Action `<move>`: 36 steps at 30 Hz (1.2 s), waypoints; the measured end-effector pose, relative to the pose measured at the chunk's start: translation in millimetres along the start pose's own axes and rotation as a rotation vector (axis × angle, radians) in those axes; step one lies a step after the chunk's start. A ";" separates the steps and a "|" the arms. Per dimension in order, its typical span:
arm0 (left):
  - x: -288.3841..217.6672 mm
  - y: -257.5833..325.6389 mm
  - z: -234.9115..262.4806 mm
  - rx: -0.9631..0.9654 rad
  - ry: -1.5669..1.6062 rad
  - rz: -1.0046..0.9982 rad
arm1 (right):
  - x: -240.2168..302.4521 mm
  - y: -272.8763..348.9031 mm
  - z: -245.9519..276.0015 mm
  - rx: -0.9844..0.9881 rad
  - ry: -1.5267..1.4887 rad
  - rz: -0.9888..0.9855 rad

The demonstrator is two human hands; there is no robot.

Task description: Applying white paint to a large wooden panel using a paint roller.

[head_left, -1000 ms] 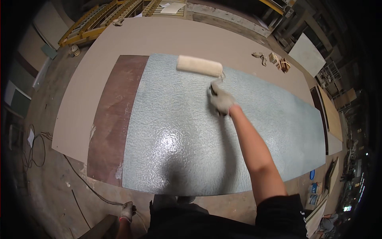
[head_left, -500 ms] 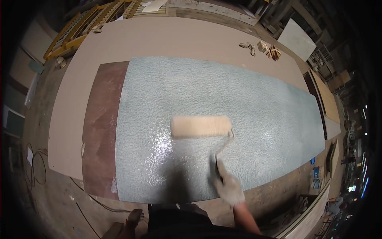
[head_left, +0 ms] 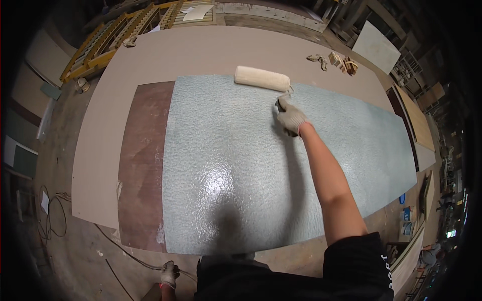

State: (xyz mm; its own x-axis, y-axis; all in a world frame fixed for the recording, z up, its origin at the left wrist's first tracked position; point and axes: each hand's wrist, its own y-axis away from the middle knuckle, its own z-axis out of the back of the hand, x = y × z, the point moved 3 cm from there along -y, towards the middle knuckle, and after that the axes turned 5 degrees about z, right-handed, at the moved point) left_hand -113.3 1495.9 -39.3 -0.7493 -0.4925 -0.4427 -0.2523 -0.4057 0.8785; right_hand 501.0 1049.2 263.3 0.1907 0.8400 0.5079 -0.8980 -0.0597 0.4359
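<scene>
My right hand (head_left: pixel 291 116), in a pale knit glove, is wrapped round the handle of a paint roller. The cream roller sleeve (head_left: pixel 262 78) lies across the far edge of a pale blue-green panel (head_left: pixel 221 133), which has a wet sheen and a mottled texture. Much of the handle is hidden by the glove. Low in the picture, off the near side of the panel, my left hand (head_left: pixel 169 273), also gloved, hangs with its fingers curled and nothing visible in them.
Beneath the panel are a reddish-brown board (head_left: pixel 143 170) and a larger beige sheet (head_left: pixel 98 165). Wood blocks (head_left: pixel 344 62) and a crumpled glove (head_left: pixel 317 61) lie on the far right of the sheet. A yellow roller conveyor (head_left: pixel 108 42) stands behind; a cable (head_left: pixel 123 251) runs along the floor.
My right hand has pushed the roller away from me, from the middle of the panel to its far edge, and the arm is stretched out. The view has shifted slightly.
</scene>
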 end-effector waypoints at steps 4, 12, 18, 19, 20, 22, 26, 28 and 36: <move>44.1 -4.0 6.0 0.027 -0.096 0.177 | -59.1 115.5 -34.1 -0.056 0.130 0.231; 97.2 -31.5 -10.1 1.246 0.493 0.515 | -115.0 347.9 -120.1 -0.023 -0.039 -0.025; 66.7 -54.3 35.2 0.351 -0.659 -0.488 | -70.7 165.0 -84.5 -0.129 -0.036 -0.040; 54.5 -55.1 27.2 0.269 -0.414 -0.168 | -65.2 126.9 -70.1 -0.157 0.005 -0.014; 30.9 -34.5 -5.8 0.190 -0.182 0.157 | -68.6 91.8 -59.2 -0.259 0.074 0.097; 2.0 -27.0 -13.9 0.161 -0.177 0.149 | -80.2 16.1 -29.5 -0.358 0.233 0.149; -7.5 -9.9 -19.2 0.096 -0.131 0.133 | -36.9 -52.9 -14.3 -0.227 -0.040 -0.008; -3.4 -6.1 -24.6 0.128 -0.106 0.126 | -43.8 -50.2 -16.0 -0.245 0.066 0.038; 64.6 30.7 -32.7 0.104 -0.265 0.120 | -87.4 236.1 -128.4 -0.118 0.058 0.282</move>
State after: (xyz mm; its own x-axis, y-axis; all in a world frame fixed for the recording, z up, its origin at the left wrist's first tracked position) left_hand -149.4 1426.4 -46.8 -0.9076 -0.3086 -0.2845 -0.2035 -0.2694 0.9413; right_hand 221.4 1030.9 226.4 -0.0925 0.8286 0.5521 -0.9529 -0.2346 0.1924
